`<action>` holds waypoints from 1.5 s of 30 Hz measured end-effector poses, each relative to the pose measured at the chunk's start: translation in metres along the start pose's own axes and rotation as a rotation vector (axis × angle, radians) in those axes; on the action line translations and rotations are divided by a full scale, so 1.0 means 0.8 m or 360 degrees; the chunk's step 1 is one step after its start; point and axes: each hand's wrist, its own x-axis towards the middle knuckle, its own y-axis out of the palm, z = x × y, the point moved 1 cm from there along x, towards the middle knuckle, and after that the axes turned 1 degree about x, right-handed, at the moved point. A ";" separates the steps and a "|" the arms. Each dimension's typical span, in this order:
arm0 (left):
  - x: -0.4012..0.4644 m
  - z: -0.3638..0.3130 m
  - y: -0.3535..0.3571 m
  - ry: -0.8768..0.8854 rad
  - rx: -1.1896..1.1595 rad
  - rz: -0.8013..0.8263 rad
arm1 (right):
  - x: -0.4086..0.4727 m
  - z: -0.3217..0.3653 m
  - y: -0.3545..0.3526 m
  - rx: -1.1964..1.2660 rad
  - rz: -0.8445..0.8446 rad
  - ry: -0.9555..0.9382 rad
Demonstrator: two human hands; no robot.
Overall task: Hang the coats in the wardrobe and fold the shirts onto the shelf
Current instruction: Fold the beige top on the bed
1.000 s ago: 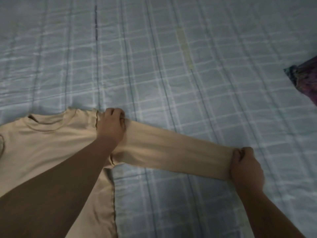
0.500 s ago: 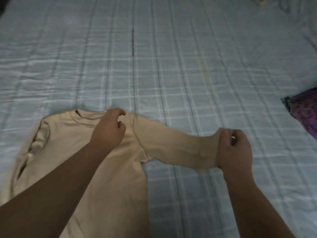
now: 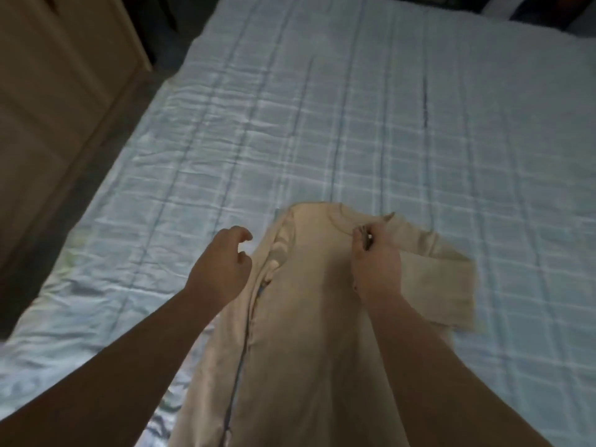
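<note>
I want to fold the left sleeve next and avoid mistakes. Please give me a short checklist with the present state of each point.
1. Beige long-sleeve shirt lies on the checked bed sheet: ok.
2. Right sleeve folded in over the body: ok, though its folded end sticks out past the shirt's side.
3. Right hand holds the cuff near the collar: ok.
4. Left hand free for the next sleeve: ok, it holds nothing, fingers loosely curled, beside the left shoulder.
5. Left sleeve lies flat: not ok, it looks bunched along the shirt's left edge.
6. Hem straight: cannot tell, out of view.
</note>
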 end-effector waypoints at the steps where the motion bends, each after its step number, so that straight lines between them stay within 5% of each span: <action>1: -0.003 0.015 -0.003 -0.0040 -0.0016 0.0044 | -0.002 0.004 0.027 -0.0049 0.0068 0.0002; 13: -0.090 0.118 0.021 -0.0090 -0.0272 0.0385 | -0.052 0.018 0.156 -0.0080 0.0427 0.0222; 17: -0.104 0.134 0.024 -0.0062 -0.0326 0.0476 | -0.110 0.024 0.141 -0.0103 0.0264 -0.0033; 22: -0.109 0.157 0.017 -0.0126 -0.0360 0.0380 | -0.195 0.006 0.162 -0.0359 0.0758 -0.0439; 30: -0.109 0.188 -0.017 -0.0396 -0.0398 0.0276 | -0.227 0.024 0.191 -0.0545 0.0680 0.0105; 33: -0.119 0.193 -0.024 -0.0389 -0.0423 0.0306 | -0.233 0.031 0.196 -0.0785 0.1033 0.0210; 36: -0.140 0.204 -0.034 -0.0447 -0.0546 0.0318 | -0.255 0.052 0.203 -0.0381 0.1262 0.0445; 41: -0.178 0.226 -0.051 -0.0702 -0.1102 0.0243 | -0.256 0.106 0.240 0.0045 0.1048 0.0419; 45: -0.198 0.242 -0.059 -0.0806 -0.1282 0.0293 | -0.248 0.137 0.267 0.0750 0.1285 0.0938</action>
